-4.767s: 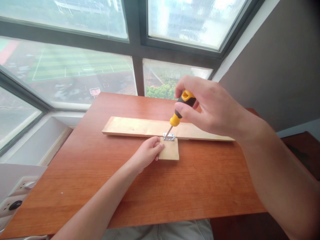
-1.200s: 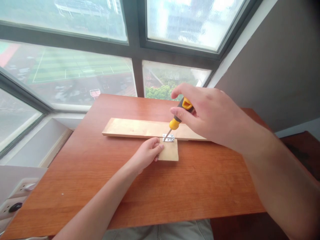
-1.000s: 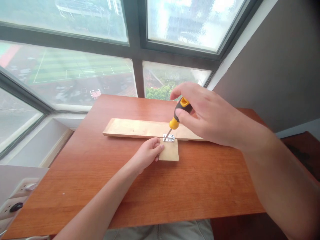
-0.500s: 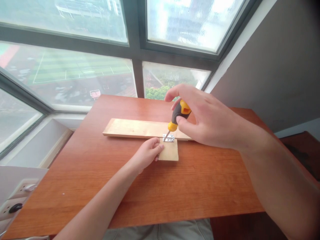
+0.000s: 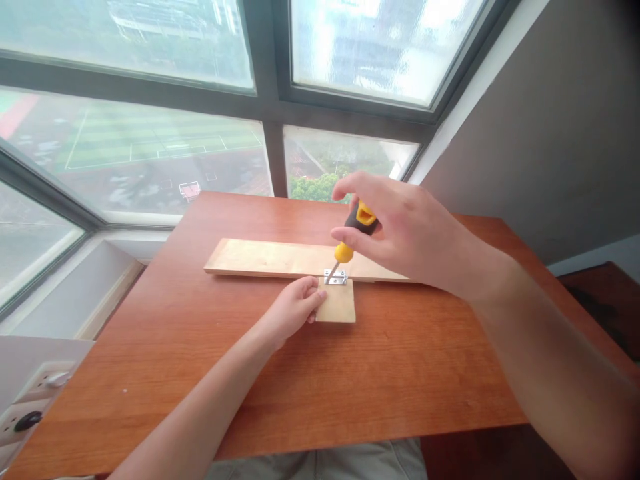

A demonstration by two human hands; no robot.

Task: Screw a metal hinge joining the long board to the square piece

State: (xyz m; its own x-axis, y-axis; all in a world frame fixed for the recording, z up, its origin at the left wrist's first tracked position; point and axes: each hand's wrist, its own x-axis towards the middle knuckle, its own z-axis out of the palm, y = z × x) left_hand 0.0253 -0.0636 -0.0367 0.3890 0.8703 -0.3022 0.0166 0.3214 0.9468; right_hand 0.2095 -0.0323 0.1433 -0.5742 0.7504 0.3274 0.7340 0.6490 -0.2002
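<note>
My right hand [image 5: 405,233] is closed round the yellow-and-black handle of a screwdriver [image 5: 354,230]. The tip of the tool rests on a small metal hinge [image 5: 336,277]. That hinge lies across the joint between a long wooden plank [image 5: 270,258] and a small wooden block [image 5: 337,305]. My left hand [image 5: 290,310] presses against the block's left edge, fingers curled on it, holding it in place against the plank.
Everything lies on a reddish-brown wooden table [image 5: 200,353] set against a large window [image 5: 150,133]. A grey wall [image 5: 550,133] rises at the right. A white power strip [image 5: 30,407] sits at the lower left, off the table's edge.
My right hand's fingers have shifted round the screwdriver handle, and the handle has leaned slightly left. The left hand, block, hinge and plank have stayed put.
</note>
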